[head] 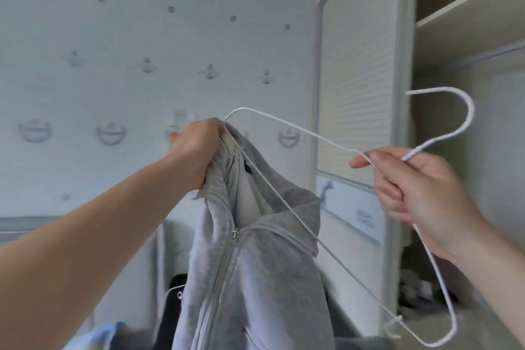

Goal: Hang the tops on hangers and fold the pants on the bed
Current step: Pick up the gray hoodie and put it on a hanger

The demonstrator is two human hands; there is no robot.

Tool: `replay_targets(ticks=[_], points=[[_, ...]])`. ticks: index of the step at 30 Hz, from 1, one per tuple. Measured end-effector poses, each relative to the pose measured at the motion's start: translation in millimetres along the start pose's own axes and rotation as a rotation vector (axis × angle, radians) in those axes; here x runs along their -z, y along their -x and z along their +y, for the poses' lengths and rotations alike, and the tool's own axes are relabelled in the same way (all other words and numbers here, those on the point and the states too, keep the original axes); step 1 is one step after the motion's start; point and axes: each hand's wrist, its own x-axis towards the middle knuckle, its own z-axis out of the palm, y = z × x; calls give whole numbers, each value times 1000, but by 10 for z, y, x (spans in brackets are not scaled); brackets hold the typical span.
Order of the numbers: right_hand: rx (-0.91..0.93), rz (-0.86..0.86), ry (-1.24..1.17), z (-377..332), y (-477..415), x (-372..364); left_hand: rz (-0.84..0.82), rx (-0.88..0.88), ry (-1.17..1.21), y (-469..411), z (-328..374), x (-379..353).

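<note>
Up before the wardrobe [360, 65], my left hand [199, 148] grips the grey hoodie [255, 278] by its bunched collar against one end of the white wire hanger [298, 133], holding the neck open. My right hand [412, 187] pinches the hanger below its hook, tilting it, I judge, to thread the shoulder.

Grey zip top [255, 278] half on white hanger [298, 133]

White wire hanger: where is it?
Head view, centre-right: right hand pinches the white wire hanger by its neck; left hand holds the grey zip hoodie at its other end.
</note>
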Motion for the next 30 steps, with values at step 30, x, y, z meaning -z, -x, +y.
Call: replay_targets(ticks=[30], points=[[99,-686,30,936,2630,-4813,416,50,-1140,2304,-1429,4879]])
